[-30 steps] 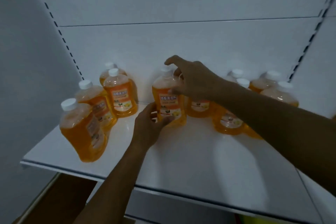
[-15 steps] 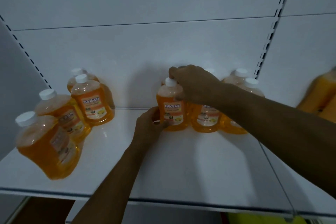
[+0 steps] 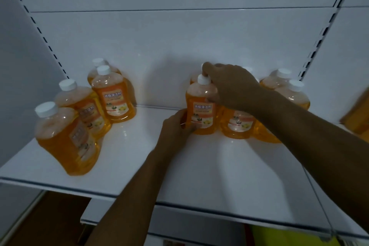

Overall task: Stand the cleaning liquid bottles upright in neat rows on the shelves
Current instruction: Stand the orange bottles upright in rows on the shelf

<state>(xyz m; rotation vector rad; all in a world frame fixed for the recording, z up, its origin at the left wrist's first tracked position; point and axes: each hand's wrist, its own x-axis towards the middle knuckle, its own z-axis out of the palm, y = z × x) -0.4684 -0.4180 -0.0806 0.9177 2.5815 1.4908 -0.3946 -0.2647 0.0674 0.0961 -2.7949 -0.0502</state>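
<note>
Orange bottle [image 3: 201, 109] stands upright mid-shelf, label facing front, touching a 2nd bottle [image 3: 238, 124] on its right. L hand [image 3: 175, 129] grips its lower left side, fingers curled round the base. R hand [image 3: 229, 86] wraps its neck & white cap [image 3: 203, 79] from above. 4 more bottles [image 3: 113, 97] grouped at left on white shelf [image 3: 219, 170], others behind at right.

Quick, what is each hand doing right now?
Left hand: holds the base of the front bottle.
Right hand: grips the same bottle near its cap.
</note>
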